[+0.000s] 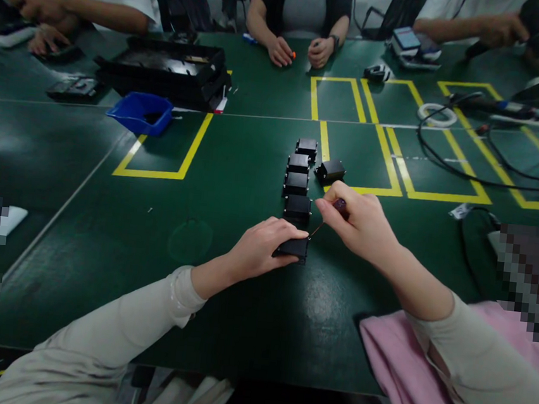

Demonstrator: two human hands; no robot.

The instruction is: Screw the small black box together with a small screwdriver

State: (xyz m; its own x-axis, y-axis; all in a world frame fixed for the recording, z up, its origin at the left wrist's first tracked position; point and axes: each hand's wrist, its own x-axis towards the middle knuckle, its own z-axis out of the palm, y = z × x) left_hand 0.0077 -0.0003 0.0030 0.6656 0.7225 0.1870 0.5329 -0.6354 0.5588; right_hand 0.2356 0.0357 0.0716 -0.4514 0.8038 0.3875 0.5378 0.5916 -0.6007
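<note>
My left hand (268, 246) grips a small black box (293, 249) on the green table, thumb on the near side and fingers on the far side. In my right hand (360, 220) is a screwdriver (340, 205) with a dark handle. Its thin shaft slants down to the left, and the tip meets the right end of the held box, near a small shiny screw. Beyond the held box, several similar black boxes (296, 183) stand in a column. One more black box (331, 171) lies at an angle to their right, just past my right hand.
A blue bin (142, 113) and stacked black trays (167, 71) stand at the far left. Cables (463, 173) and a white ring (437, 115) lie at the right. Pink cloth (393, 347) hangs by my right forearm. People sit across the green table (235, 160), marked with yellow tape.
</note>
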